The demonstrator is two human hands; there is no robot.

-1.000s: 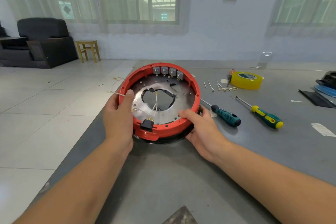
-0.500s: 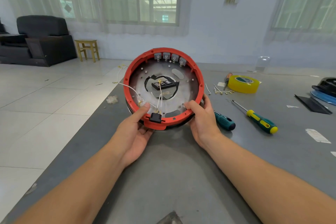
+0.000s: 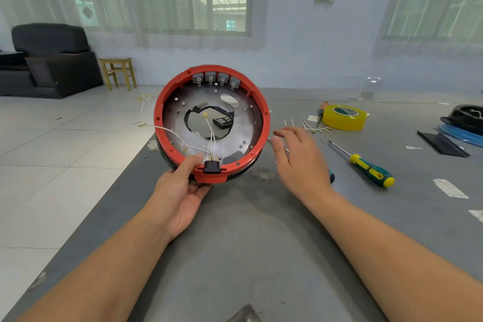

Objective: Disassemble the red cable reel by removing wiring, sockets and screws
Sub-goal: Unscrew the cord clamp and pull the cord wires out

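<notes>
Head view: red cable reel (image 3: pixel 167 102) held tilted up on edge, open face toward the person, its lower rim at the near-left part of the grey tabletop (image 3: pixel 261 243). Left hand (image 3: pixel 180 191) grips the lower rim, thumb over the red lip just beside the black plug block (image 3: pixel 211 166), fingers under it. Right hand (image 3: pixel 300 159) is free, fingers spread and relaxed, holding nothing, just right of the reel and apart from it.

Inside the reel: four grey sockets (image 3: pixel 216 79) in a row along the top of the rim, opposite the left hand's grip; white wires (image 3: pixel 211 133) run from the plug block up across the central hole, one trailing out over the left rim.

Key relation: two screwdrivers lie to the right of the reel. The green-and-yellow screwdriver (image 3: pixel 366 167) lies well right of the right hand, long axis diagonal, tip away and to the left, handle toward the near right. A second, teal handle (image 3: pixel 331 177) shows only at its end, the rest hidden behind the right hand. Judgement: the right hand is nearer both tools, and the teal one is closest.

Also on the tabletop: yellow tape roll (image 3: pixel 344 117), loose removed wires and terminals (image 3: pixel 311 125) between tape and hand. Nothing stands between hand and tools.
</notes>
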